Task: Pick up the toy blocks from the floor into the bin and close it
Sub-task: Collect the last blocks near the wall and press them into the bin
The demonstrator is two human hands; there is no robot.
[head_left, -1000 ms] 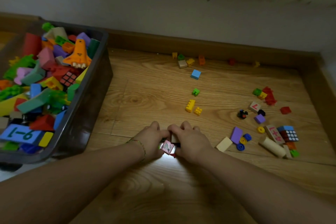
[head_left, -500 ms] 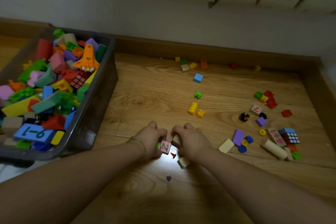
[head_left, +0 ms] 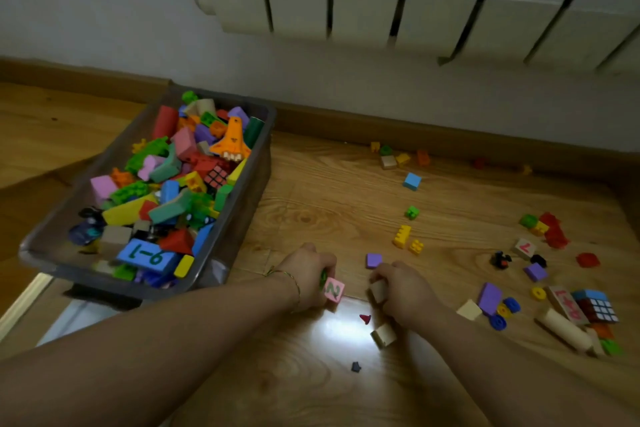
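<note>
A: While the bin [head_left: 239, 218] sits at the left, heaped nearly to its rim, the left hand [head_left: 306, 276] is seen with fingers [head_left: 320, 262] curled shut on a pink number cube [head_left: 333, 291] plus something green behind it; the right hand [head_left: 403, 289] is closed around a pale wooden block [head_left: 378, 290]

B: Handling expected?

A: Light, rigid pieces are judged; nothing fragile. Flat opposing faces should be pinched on cubes. Smooth painted wood may slip if several are scooped at once

B: Loose ones nearby?

A: Another wooden cube [head_left: 383, 334] lies on the floor [head_left: 311, 204] just under the right wrist, with a small red bit [head_left: 365, 318] and a dark scrap [head_left: 355, 366] close by. A purple tile [head_left: 374, 260] rests just beyond the hands. Much more is scattered to the right, including a wooden cylinder [head_left: 562, 329], likely to roll, so it is best gripped across its length

B: Lid?

A: None is visible; closing is judged far off
</note>
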